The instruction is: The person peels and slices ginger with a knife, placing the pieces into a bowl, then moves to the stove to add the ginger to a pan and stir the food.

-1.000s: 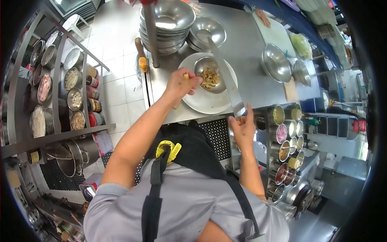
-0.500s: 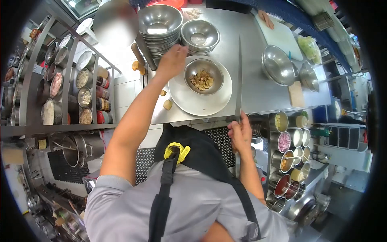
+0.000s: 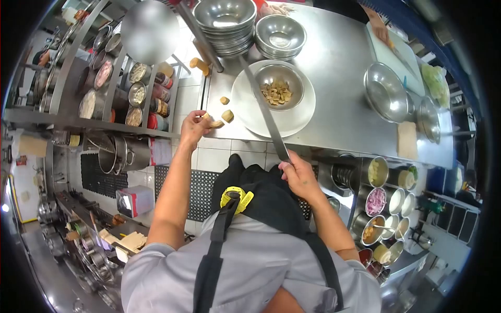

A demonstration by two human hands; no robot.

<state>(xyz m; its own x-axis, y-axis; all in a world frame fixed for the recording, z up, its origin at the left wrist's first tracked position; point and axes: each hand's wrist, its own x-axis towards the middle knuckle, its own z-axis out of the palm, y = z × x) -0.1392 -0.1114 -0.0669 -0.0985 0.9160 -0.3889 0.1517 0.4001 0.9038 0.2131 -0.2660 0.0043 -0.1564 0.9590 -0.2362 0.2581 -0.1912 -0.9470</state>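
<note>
My right hand (image 3: 300, 175) grips the handle of a long knife (image 3: 270, 117), its blade slanting up and left across a white plate (image 3: 302, 112). On the plate stands a steel bowl (image 3: 296, 86) with tan chopped pieces (image 3: 276, 93) in it. At the table's near left corner, my left hand (image 3: 195, 130) has its fingers closed at a pale tan piece that looks like ginger (image 3: 215, 123). Two similar chunks, a larger one (image 3: 227, 116) and a smaller one (image 3: 224, 100), lie on the steel between that hand and the plate.
Stacked steel bowls (image 3: 227, 39) stand behind the plate, beside a shorter stack (image 3: 281, 49). At right are a large steel bowl (image 3: 386, 101) and a white cutting board (image 3: 412, 68), where a co-worker's hand (image 3: 380, 32) shows. Food containers (image 3: 376, 202) line the right side below the table.
My left hand has moved from beside the bowl stacks to the near left corner, onto a ginger-like piece. The knife has tipped left, from nearly straight ahead to across the plate. The view has shifted.
</note>
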